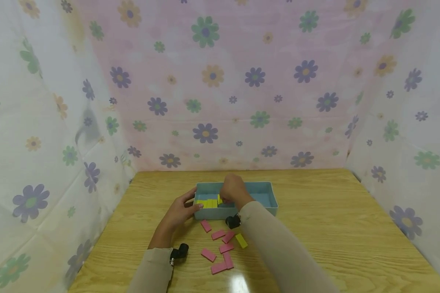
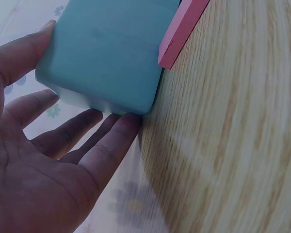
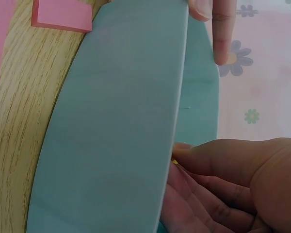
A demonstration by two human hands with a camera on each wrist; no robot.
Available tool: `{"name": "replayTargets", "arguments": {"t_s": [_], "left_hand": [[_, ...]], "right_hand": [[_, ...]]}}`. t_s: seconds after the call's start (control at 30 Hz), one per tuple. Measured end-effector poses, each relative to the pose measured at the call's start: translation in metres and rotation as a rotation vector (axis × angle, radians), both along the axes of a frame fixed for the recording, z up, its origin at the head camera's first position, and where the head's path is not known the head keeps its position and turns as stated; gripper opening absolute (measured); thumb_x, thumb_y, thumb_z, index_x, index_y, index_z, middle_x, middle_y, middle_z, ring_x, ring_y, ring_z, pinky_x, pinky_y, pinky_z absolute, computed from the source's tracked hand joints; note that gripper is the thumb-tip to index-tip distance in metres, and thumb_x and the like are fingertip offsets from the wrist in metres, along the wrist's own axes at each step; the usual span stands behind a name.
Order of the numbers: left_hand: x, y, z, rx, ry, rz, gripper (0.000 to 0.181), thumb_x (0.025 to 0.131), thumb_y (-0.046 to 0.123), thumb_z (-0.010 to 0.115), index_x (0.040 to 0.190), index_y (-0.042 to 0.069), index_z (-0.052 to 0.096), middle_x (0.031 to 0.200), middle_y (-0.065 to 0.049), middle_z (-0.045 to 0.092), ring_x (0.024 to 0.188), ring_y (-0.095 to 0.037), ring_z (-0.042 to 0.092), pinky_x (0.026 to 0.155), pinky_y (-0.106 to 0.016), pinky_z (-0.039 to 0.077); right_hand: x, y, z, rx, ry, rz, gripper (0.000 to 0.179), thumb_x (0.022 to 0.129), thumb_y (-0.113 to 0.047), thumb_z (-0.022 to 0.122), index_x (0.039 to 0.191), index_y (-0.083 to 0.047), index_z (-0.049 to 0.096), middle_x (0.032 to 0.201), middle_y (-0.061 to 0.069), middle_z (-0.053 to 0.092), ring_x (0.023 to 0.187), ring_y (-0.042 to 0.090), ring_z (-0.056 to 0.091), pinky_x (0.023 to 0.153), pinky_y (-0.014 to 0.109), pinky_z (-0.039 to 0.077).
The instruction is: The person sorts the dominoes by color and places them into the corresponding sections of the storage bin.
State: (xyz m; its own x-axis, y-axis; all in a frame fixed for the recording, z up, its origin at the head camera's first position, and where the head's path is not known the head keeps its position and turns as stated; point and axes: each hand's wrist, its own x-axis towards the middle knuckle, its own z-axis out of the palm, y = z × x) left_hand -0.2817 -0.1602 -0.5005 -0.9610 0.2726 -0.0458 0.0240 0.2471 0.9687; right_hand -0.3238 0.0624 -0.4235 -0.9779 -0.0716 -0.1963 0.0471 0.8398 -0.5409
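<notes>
A light blue rectangular box (image 1: pixel 220 213) sits on the table with a row of yellow blocks (image 1: pixel 207 203) standing in its left part. My left hand (image 1: pixel 179 211) holds the box's left end, thumb on the front rim and fingers along the end wall, as the left wrist view shows. Inside the box, my right hand (image 1: pixel 236 190) pinches a yellow block (image 1: pixel 220 199) just right of that row. Only a sliver of this block shows in the right wrist view, between thumb and fingers. The front wall of the box hides the rest there.
Several flat pink blocks (image 1: pixel 208 254) lie scattered in front of the box, one close to its front wall. A loose yellow block (image 1: pixel 241 241) lies among them, to the right. The wooden table (image 1: pixel 322 219) is enclosed by flowered cloth (image 1: pixel 205 101) at the back and sides.
</notes>
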Motion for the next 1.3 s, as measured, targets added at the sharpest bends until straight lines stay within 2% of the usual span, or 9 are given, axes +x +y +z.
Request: {"name": "replayTargets", "arguments": {"t_s": [0.07, 0.3, 0.67, 0.9, 1.03, 1.23, 1.27, 1.3], "left_hand": [[-0.0002, -0.0001, -0.0004, 0.003, 0.0, -0.003, 0.078, 0.098, 0.027, 0.074, 0.164, 0.027, 0.032, 0.168, -0.018, 0.03, 0.15, -0.045, 0.038, 0.107, -0.052, 0.052], [-0.0006, -0.0011, -0.0018, 0.003, 0.007, -0.002, 0.079, 0.098, 0.027, 0.074, 0.164, 0.027, 0.032, 0.168, -0.017, 0.03, 0.15, -0.044, 0.037, 0.107, -0.052, 0.052], [-0.0002, -0.0006, -0.0005, -0.007, 0.005, 0.008, 0.078, 0.098, 0.026, 0.074, 0.164, 0.026, 0.032, 0.168, -0.018, 0.03, 0.15, -0.045, 0.038, 0.107, -0.053, 0.051], [-0.0021, 0.0006, -0.0003, -0.017, 0.012, 0.009, 0.077, 0.098, 0.025, 0.074, 0.164, 0.026, 0.033, 0.167, -0.018, 0.032, 0.149, -0.046, 0.039, 0.106, -0.052, 0.052], [-0.0023, 0.0006, -0.0006, -0.015, 0.012, 0.007, 0.078, 0.098, 0.025, 0.074, 0.164, 0.025, 0.033, 0.167, -0.018, 0.032, 0.149, -0.046, 0.039, 0.106, -0.052, 0.052], [-0.0025, 0.0003, -0.0009, 0.002, 0.006, 0.004, 0.077, 0.098, 0.025, 0.074, 0.164, 0.027, 0.033, 0.168, -0.018, 0.031, 0.149, -0.046, 0.039, 0.107, -0.053, 0.051], [-0.0025, 0.0001, -0.0009, -0.001, 0.004, 0.006, 0.077, 0.098, 0.025, 0.074, 0.164, 0.028, 0.033, 0.168, -0.018, 0.031, 0.149, -0.046, 0.039, 0.107, -0.053, 0.051], [-0.0024, 0.0, -0.0007, -0.001, 0.0, 0.008, 0.077, 0.098, 0.025, 0.074, 0.164, 0.028, 0.033, 0.168, -0.018, 0.031, 0.149, -0.046, 0.039, 0.107, -0.053, 0.051]], "right_hand": [[-0.0003, -0.0013, -0.0012, -0.007, 0.007, -0.002, 0.026, 0.081, 0.005, 0.075, 0.059, -0.007, 0.07, 0.049, 0.005, 0.057, 0.044, 0.018, 0.052, 0.042, 0.031, 0.039], [-0.0008, -0.0047, -0.0032, 0.025, 0.029, -0.003, 0.021, 0.081, 0.003, 0.078, 0.062, -0.006, 0.074, 0.053, 0.006, 0.064, 0.046, 0.018, 0.057, 0.042, 0.03, 0.043], [-0.0022, -0.0048, -0.0032, 0.05, 0.015, -0.003, 0.022, 0.078, 0.006, 0.075, 0.061, -0.006, 0.073, 0.048, 0.003, 0.056, 0.045, 0.017, 0.051, 0.041, 0.029, 0.036], [-0.0001, -0.0038, -0.0016, 0.055, 0.015, 0.012, 0.013, 0.086, 0.0, 0.073, 0.075, -0.003, 0.078, 0.055, 0.005, 0.066, 0.048, 0.018, 0.058, 0.043, 0.029, 0.042], [0.0003, -0.0034, -0.001, 0.065, 0.013, 0.02, 0.016, 0.088, -0.003, 0.072, 0.073, -0.004, 0.077, 0.058, 0.006, 0.068, 0.05, 0.019, 0.061, 0.045, 0.03, 0.045], [0.0014, -0.0041, 0.0008, 0.002, -0.008, 0.001, 0.038, 0.099, -0.015, 0.064, 0.061, -0.011, 0.06, 0.067, 0.012, 0.07, 0.068, 0.031, 0.073, 0.047, 0.031, 0.048], [0.0022, -0.0043, 0.0012, -0.024, -0.017, -0.005, 0.039, 0.101, -0.02, 0.061, 0.063, -0.01, 0.059, 0.071, 0.014, 0.071, 0.073, 0.033, 0.075, 0.049, 0.033, 0.05], [0.0031, -0.0043, 0.0016, -0.059, -0.031, -0.009, 0.036, 0.103, -0.025, 0.058, 0.073, -0.007, 0.065, 0.084, 0.016, 0.074, 0.078, 0.034, 0.075, 0.053, 0.034, 0.053]]}}
